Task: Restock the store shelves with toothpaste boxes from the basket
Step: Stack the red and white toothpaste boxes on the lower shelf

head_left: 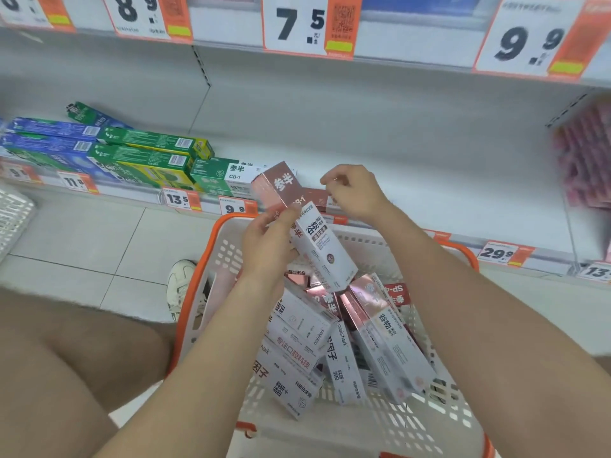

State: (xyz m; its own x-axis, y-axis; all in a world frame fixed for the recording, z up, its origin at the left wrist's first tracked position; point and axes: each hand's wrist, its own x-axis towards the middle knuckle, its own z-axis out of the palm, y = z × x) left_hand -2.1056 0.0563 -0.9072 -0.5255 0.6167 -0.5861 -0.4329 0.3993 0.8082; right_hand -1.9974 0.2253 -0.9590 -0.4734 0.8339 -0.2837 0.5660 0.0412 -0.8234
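We find the left hand (264,249) gripping a white toothpaste box (325,256), the right hand (355,193) curled with its hold indeterminate, and the tilted brown box (279,185) at 12 o'clock liable to topple off the shelf (429,180) edge.

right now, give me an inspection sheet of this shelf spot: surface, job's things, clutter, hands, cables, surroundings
surface: white shelf, green and blue boxes stacked at its left
job's things: basket in front of the shelf, holding many loose boxes; brown box blurred at the shelf edge, cannot tell if held
clutter: nothing seen
grippers: left hand grips a white box over the basket; right hand over the shelf edge, fingers loosely curled, nothing seen in it
cables: nothing seen
surroundings: price tags, tiled floor, shoe, pink packs far right
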